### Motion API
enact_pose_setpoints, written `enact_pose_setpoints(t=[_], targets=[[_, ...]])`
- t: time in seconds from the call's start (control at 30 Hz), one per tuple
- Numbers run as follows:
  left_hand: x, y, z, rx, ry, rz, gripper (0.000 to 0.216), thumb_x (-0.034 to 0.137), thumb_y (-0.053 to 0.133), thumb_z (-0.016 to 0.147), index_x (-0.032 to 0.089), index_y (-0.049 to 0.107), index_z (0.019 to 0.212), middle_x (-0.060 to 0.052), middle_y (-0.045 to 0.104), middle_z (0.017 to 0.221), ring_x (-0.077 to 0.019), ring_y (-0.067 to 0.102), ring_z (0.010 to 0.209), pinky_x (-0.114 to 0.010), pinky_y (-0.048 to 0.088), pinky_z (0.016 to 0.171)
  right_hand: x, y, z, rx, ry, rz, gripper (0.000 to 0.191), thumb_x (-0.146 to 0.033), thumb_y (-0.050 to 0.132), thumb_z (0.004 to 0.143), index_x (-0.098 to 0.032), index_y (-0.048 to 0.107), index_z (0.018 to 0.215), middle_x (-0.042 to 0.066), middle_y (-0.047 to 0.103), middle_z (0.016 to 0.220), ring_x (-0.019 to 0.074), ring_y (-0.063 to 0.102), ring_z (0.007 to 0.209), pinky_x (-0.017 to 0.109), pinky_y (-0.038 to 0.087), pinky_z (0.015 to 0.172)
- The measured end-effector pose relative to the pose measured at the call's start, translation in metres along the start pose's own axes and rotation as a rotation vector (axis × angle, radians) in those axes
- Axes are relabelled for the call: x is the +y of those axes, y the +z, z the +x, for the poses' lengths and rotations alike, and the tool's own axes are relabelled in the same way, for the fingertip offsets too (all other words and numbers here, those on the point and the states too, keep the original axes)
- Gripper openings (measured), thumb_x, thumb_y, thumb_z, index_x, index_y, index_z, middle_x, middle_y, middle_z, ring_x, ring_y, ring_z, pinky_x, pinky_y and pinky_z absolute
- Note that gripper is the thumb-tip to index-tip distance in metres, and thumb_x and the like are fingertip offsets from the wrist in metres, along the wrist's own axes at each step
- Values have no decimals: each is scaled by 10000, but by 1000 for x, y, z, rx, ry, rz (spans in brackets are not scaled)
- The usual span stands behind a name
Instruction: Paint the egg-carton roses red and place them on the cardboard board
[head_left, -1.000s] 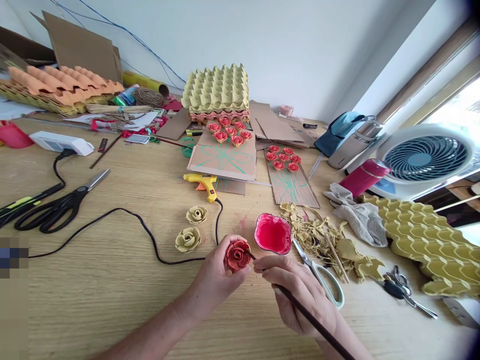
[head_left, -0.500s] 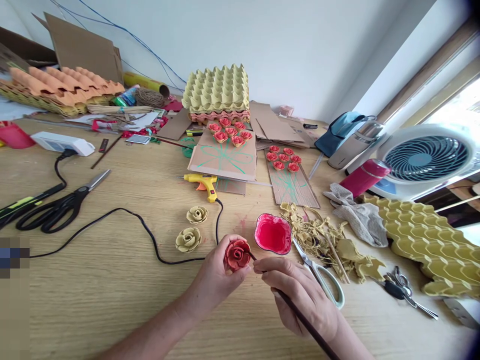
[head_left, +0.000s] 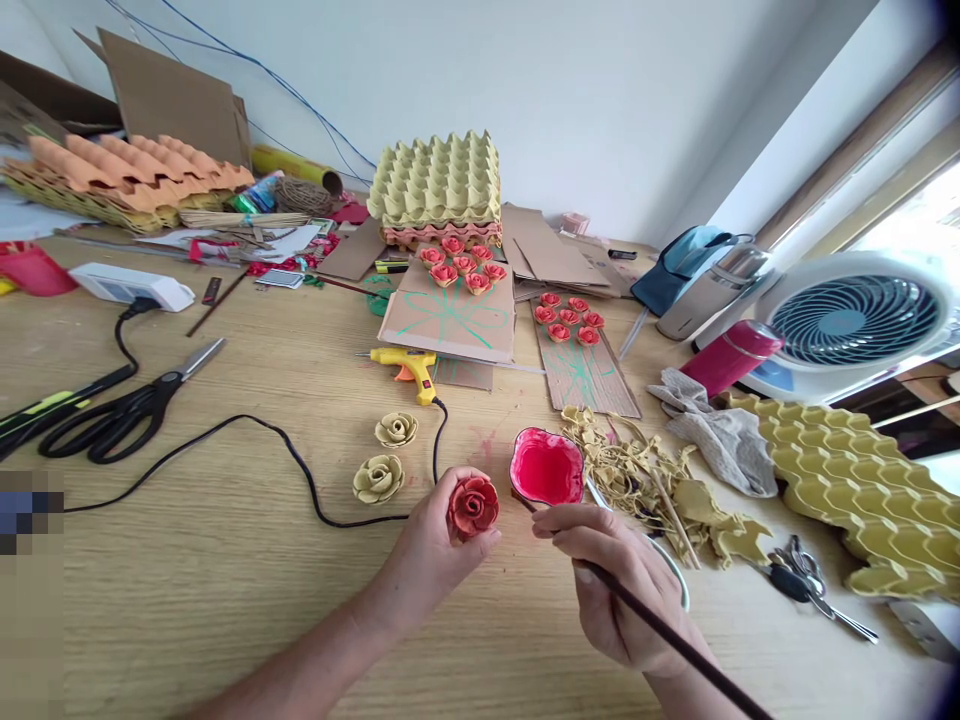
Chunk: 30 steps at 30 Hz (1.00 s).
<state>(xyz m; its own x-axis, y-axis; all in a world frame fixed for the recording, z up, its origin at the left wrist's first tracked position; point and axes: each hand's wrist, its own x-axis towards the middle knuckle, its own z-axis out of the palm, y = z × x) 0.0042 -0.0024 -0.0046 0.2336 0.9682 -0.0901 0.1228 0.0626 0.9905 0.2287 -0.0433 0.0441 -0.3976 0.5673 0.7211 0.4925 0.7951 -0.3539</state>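
Observation:
My left hand (head_left: 442,540) is closed around a red-painted paper rose (head_left: 473,506), its petals facing up. In my right hand (head_left: 626,580) is a dark-handled paintbrush (head_left: 667,635), pinched near its front end. The brush tip is at the near left rim of a small dish of red paint (head_left: 546,468), apart from the rose. To the left of the held rose lie two unpainted, cream-coloured paper roses (head_left: 379,479) on the wooden table (head_left: 225,600). Light-handled scissors (head_left: 679,575) are partly hidden behind my right hand.
A yellow glue gun (head_left: 405,369) with a black cord lies beyond the cream roses. Red roses stand on two cardboard pieces (head_left: 446,325). Egg-carton scraps (head_left: 637,480) lie right of the paint. Black scissors (head_left: 127,405) are at the left, an egg tray (head_left: 847,490) at the right.
The paintbrush has moved off the red rose, rightward to the edge of the paint dish, with my right hand. My left hand still holds the rose in nearly the same place.

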Motion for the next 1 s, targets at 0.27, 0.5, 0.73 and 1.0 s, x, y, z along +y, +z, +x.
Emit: enact_pose_setpoints(t=[0.27,0.5,0.73,1.0], targets=[[3,3,1,-29,-82,-211,506,283,846,738,229,618,1187,-30,723,1068,-216,740,875,-365,599,858,19,-3,-7,66,234,-43,232,-82,497,1114,-235,642,1210,76,798,1072,192,800,924,303,653,865],[4,2,1,-31,-45,-234,461,292,884,764,226,646,1153,-36,728,1061,-230,743,958,-354,611,883,20,-3,2,-27,215,-115,231,-114,441,1148,-251,627,1139,48,783,972,189,772,789,282,609,734],[-3,2,2,-51,-34,-269,468,293,908,767,228,636,1143,-26,725,1044,-223,747,934,-363,623,909,16,-4,8,-41,190,-122,263,-103,415,1154,-245,636,1155,42,793,944,184,770,763,275,605,729],[-3,2,2,-75,-55,-268,472,298,897,771,231,630,1155,-27,731,1055,-204,735,889,-350,612,891,18,-5,-1,37,259,-100,265,-152,459,1164,-237,709,1139,57,819,964,200,790,798,302,622,732]])
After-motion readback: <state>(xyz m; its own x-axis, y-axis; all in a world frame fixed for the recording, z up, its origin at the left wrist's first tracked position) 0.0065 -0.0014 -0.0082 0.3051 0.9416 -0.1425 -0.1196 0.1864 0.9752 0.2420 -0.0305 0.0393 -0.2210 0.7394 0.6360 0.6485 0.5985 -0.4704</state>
